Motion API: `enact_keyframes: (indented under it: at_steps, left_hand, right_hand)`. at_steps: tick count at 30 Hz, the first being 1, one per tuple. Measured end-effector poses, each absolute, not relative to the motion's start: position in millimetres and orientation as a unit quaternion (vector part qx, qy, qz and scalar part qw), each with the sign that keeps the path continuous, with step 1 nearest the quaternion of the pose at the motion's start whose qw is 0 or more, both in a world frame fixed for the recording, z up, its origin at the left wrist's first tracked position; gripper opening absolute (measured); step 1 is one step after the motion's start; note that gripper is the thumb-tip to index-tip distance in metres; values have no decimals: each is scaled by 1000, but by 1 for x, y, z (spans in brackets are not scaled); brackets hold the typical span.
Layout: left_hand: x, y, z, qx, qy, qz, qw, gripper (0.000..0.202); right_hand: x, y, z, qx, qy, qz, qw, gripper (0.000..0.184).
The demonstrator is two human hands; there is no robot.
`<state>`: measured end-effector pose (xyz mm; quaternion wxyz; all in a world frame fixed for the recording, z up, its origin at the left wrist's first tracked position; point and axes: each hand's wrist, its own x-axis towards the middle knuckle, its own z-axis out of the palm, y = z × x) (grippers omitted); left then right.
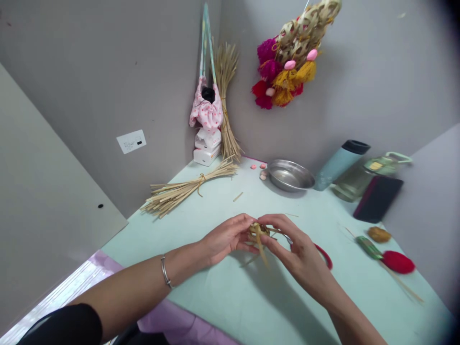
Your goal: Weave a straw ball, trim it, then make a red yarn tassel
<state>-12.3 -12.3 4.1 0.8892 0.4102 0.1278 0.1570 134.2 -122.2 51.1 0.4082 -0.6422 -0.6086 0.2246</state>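
Note:
Between my two hands, above the table, is a small woven straw piece (259, 230) with loose strip ends sticking out and hanging down. My left hand (230, 237) is closed on its left side, the fingertips pressed against the weave. From the right, my right hand (296, 244) pinches it between thumb and fingers. Red-handled scissors (326, 256) lie partly hidden behind my right hand. Part of the weave is covered by my fingers.
A tied straw bundle (179, 194) lies back left; another (226, 96) leans in the corner. A metal bowl (290, 175), blue tumbler (341, 165), green bottle (359, 175) and dark phone (378, 197) stand behind. Red yarn (398, 262) lies right. Tasselled woven ornaments (293, 52) hang above.

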Motion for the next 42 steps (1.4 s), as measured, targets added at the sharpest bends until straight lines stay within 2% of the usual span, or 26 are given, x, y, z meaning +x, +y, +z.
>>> enact_keyframes:
  at_steps: [3, 5, 11, 15, 21, 23, 25, 31, 37, 40, 42]
  left_hand:
    - [-14, -14, 5, 450, 138, 149, 870, 39]
    - [-14, -14, 6, 460, 139, 161, 862, 35]
    - [-10, -10, 6, 376, 146, 201, 893, 29]
    - [-8, -7, 4, 314, 156, 272, 896, 25]
    - [-6, -9, 7, 295, 143, 343, 880, 22]
    - [-6, -13, 9, 317, 130, 343, 875, 21]
    - [-7, -16, 9, 345, 124, 331, 869, 20]
    - [-10, -23, 10, 387, 119, 317, 857, 24]
    - [-12, -22, 14, 448, 144, 272, 839, 41]
    - [-11, -21, 12, 471, 166, 267, 824, 40]
    - [-10, -22, 10, 467, 177, 278, 821, 39]
  right_hand:
    - [135, -121, 51, -657, -600, 228, 395, 16]
    - [135, -122, 49, -652, -596, 241, 402, 19]
    - [139, -123, 45, -677, -510, 144, 511, 29]
    - [137, -128, 48, -710, -405, 88, 569, 25]
    - [113, -134, 41, -700, -474, 5, 535, 17]
    - [108, -131, 36, -693, -493, 17, 526, 16]
    - [108, -126, 33, -683, -489, 44, 540, 20]
    - [119, -119, 32, -650, -474, 137, 578, 16]
    - [122, -124, 37, -671, -458, 142, 565, 19]
    - [120, -125, 38, -683, -441, 136, 566, 21]
    - [117, -125, 38, -677, -430, 172, 571, 23]
